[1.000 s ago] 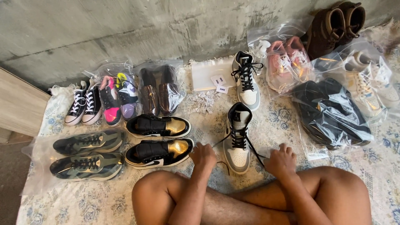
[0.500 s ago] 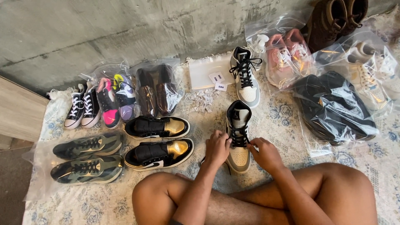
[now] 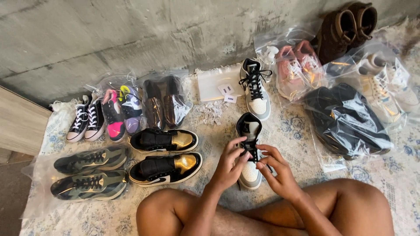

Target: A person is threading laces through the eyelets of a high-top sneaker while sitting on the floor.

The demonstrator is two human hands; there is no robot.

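A grey, white and black high-top sneaker stands on the patterned rug right in front of my crossed legs, toe toward me. My left hand pinches its black laces on the left side of the tongue. My right hand grips the laces on the right, fingertips meeting the left hand's over the lacing. Its matching sneaker sits farther back, laced, toe toward me.
A black and gold pair lies left of my hands. Beyond it are bagged green sneakers, small black canvas shoes, bagged pink and brown pairs. On the right lie bagged black shoes, pink shoes, white shoes, brown boots.
My hands, spread wide pulling the lace ends a second ago, have come together over the sneaker's lacing and now work the laces near the tongue.
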